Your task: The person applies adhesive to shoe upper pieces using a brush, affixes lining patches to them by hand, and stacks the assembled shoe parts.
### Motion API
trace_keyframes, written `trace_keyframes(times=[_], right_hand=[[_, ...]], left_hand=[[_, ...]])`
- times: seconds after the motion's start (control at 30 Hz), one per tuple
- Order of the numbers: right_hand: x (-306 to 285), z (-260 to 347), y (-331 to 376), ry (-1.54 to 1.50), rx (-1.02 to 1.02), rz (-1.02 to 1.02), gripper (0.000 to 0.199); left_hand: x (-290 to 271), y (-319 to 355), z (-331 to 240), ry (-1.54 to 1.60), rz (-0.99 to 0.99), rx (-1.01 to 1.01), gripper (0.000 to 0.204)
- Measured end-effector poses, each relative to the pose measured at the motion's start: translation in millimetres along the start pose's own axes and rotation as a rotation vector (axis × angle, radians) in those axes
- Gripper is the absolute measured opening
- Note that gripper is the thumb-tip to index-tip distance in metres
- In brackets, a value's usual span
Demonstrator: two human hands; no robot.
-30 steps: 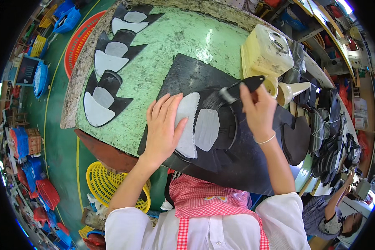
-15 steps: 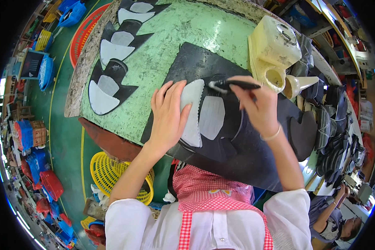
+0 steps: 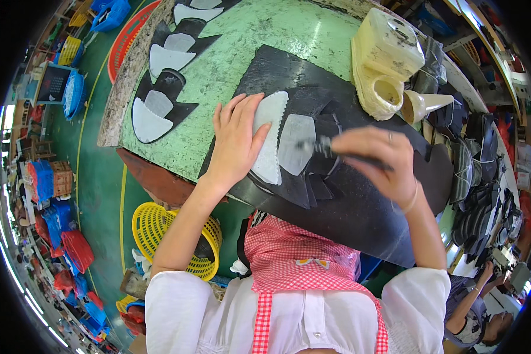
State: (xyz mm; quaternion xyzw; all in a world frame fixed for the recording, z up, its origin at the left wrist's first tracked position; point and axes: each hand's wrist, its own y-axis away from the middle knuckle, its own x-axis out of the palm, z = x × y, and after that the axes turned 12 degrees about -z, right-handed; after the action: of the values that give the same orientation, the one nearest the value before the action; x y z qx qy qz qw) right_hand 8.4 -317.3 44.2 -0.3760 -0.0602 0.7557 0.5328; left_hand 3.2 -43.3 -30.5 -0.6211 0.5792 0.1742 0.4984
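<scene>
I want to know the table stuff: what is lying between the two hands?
In the head view, two pale grey cut pieces lie on black pieces between the left hand and right hand.

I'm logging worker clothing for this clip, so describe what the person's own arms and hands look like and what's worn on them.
Both forearms are bare, with no gloves. The sleeves are short, white and gathered above the elbows. The left hand shows no jewellery. The right hand has a thin ring on one finger, and a slim pale bracelet circles its wrist. The right hand is slightly motion-blurred, so finer detail is unclear.
</scene>
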Motion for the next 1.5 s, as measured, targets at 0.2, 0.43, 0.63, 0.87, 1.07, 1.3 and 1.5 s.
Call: trace_keyframes(times=[0.2,0.43,0.63,0.87,1.07,1.3,1.5], right_hand=[[-19.6,-27.3,38.7,0.05,0.018,0.122,0.054],[-20.6,1.8,13.2,0.033,0.091,-0.19,0.022],[13.8,8.1,32.2,0.105,0.022,0.095,0.038],[-57.2,-25.2,51.0,-0.126,0.612,-0.603,0.01],[-51.3,-65.7,20.9,0.471,0.259,-0.507,0.015],[-75.2,-74.4,35.8,0.111,0.741,-0.846,0.022],[42.9,-5.3,-17.7,-0.23,0.847,-0.404,0.018]], left_hand=[[0.4,-1.0,-3.5,-0.008,-0.006,0.009,0.049],[0.6,-3.2,1.5,-0.043,0.018,-0.002,0.051],[-3.8,-12.1,-5.2,-0.056,-0.139,0.063,0.046],[-61.4,61.9,18.0,0.698,-0.426,-0.596,0.028],[-109.5,132.8,138.8,0.487,-0.926,-0.87,0.028],[-90.2,55.0,85.0,-0.044,-0.571,-0.363,0.041],[-11.8,6.7,-11.3,0.137,-0.093,-0.079,0.053]])
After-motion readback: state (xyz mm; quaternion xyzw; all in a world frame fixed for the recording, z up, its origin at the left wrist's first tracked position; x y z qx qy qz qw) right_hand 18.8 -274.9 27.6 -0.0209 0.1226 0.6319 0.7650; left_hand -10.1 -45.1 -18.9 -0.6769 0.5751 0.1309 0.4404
